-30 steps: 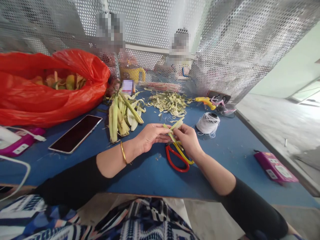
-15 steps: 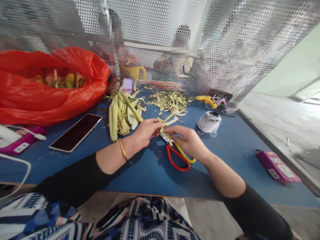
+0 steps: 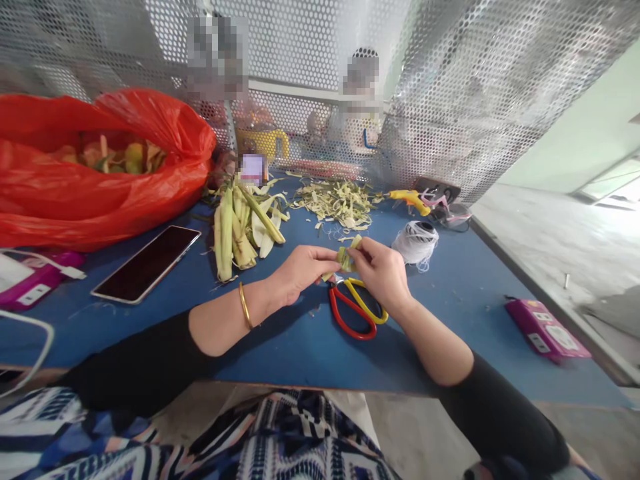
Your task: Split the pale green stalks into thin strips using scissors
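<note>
My left hand (image 3: 311, 268) and my right hand (image 3: 384, 268) meet above the middle of the table. Between their fingertips is a pale green leaf strip (image 3: 343, 259), bent or folded, with both hands pinching it. My fingers partly cover its shape. Just below lie scissors (image 3: 363, 335) with one red and one yellow handle; the left hand hides part of the blades. A bundle of leafy green stalks (image 3: 227, 233) rests left of my hands. Beyond them spreads a heap of cut leaf scraps (image 3: 340, 203).
White thread on a spool (image 3: 416, 245) stands right of my hands, with a yellow glue gun (image 3: 411, 199) behind it. At left are a phone (image 3: 147, 263) and a red plastic bag (image 3: 170, 193). Purple power strips (image 3: 547, 330) lie at both sides. A perforated screen (image 3: 310, 40) closes the back.
My right hand has moved up and turned, now pinching the strip nearer its upper end. The strip, earlier crossed with long ends sticking out, looks more compact. The scissors stay on the table.
</note>
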`<state>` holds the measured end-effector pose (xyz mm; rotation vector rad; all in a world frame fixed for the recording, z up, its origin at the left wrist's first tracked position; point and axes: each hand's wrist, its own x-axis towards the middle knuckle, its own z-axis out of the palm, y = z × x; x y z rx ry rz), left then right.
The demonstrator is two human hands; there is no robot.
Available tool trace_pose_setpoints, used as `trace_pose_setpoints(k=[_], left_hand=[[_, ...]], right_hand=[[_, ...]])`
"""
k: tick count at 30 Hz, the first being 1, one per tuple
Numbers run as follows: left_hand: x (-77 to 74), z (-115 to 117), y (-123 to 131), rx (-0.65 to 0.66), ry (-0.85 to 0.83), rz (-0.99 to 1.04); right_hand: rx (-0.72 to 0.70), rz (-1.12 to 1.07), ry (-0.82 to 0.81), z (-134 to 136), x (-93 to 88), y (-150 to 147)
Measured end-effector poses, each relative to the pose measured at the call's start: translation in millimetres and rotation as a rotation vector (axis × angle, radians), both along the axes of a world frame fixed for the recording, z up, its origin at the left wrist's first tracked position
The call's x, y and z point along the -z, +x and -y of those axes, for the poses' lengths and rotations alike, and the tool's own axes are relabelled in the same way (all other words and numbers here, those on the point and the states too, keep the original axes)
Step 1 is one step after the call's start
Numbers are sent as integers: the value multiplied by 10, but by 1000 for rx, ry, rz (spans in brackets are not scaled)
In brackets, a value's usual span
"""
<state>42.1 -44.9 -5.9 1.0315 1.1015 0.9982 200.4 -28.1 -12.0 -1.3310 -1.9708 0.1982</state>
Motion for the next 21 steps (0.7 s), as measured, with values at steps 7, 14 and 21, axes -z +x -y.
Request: trace_pose_setpoints(k=[7,14,21], left_hand=[[30,16,54,-69,-2,9],[25,-91,-17,-167,-126,144],[0,-114,-30,-199,-166,53]], right_hand=[[2,74,-52,24,-28,-37],[-172,42,-111,-53,-214,166],[-351,-382,-402,-50,-267,174]])
